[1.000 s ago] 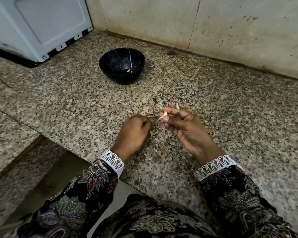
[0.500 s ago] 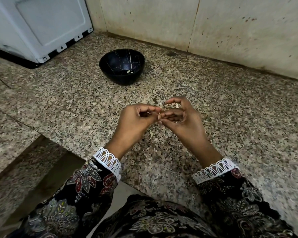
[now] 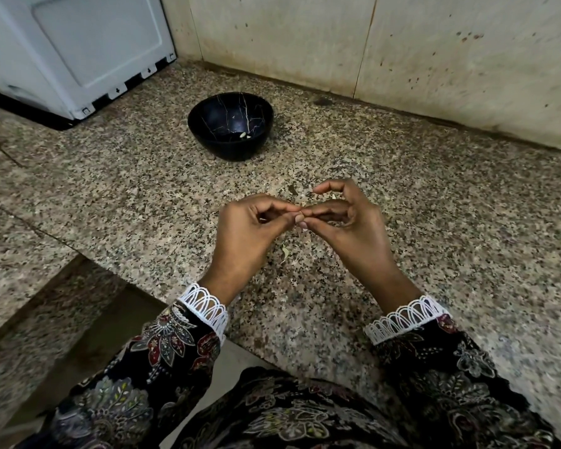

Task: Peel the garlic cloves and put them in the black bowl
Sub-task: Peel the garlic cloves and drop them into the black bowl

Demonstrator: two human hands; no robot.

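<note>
Pale sliver of garlic clove [image 3: 300, 218], barely visible, sits pinched between the fingertips of my left hand [image 3: 243, 234] and right hand [image 3: 353, 228], both curled tight around it above the desk [image 3: 434, 222]. The black bowl [image 3: 230, 126] waits well beyond, with small pale pieces inside. I judge the clove could slip and drop among the skin scraps [image 3: 284, 252].

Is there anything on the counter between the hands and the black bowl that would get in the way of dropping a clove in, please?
Nothing visible does. The speckled counter between the left hand, the right hand and the black bowl holds only a few thin peel scraps, lying flat.
</note>
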